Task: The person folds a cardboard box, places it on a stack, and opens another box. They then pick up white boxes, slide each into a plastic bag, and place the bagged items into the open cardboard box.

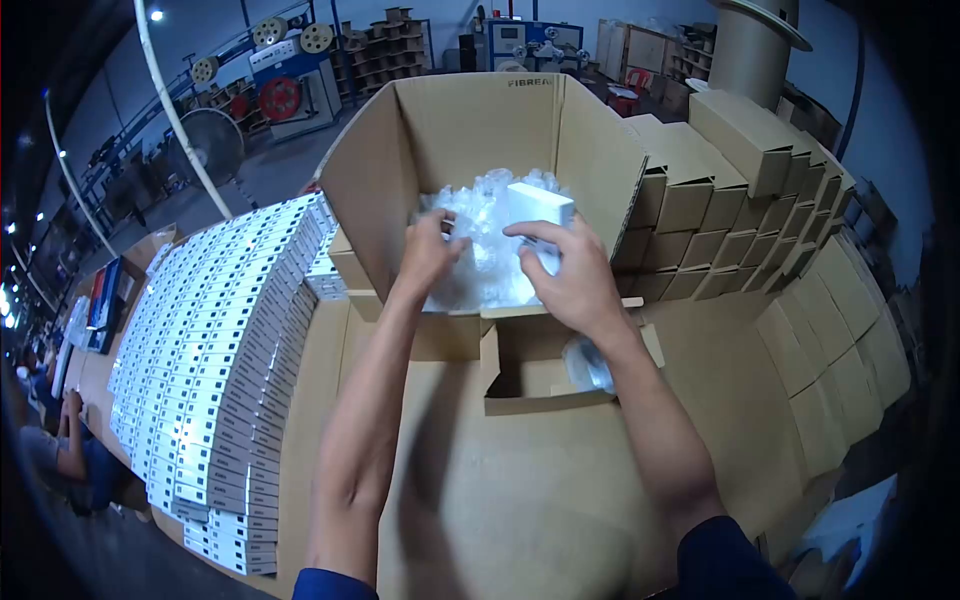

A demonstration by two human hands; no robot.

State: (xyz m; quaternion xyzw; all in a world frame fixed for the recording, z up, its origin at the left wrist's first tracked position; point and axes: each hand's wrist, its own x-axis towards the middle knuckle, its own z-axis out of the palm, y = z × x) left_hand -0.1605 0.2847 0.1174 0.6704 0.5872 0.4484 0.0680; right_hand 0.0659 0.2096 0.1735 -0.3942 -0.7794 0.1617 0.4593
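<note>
My right hand (575, 270) is over the front of a large open carton (475, 115), with its fingers round a small white box (540, 203). The box stands tilted above a heap of clear, crinkled plastic bags (487, 235) inside the carton. My left hand (430, 255) reaches in at the carton's left side, beside the bags, its thumb and fingers apart and curved. Below my right wrist, a smaller open cardboard box (550, 405) sits against the carton's front. A piece of clear plastic (588, 365) lies in it, partly hidden by my forearm.
Stacked white printed boxes (215, 350) fill the left of the cardboard-covered table (500, 500). Brown cartons (700, 205) are piled on the right, with more flat-sided ones (840, 340) nearer. A person (80, 445) sits at far left. Machines (290, 80) stand behind.
</note>
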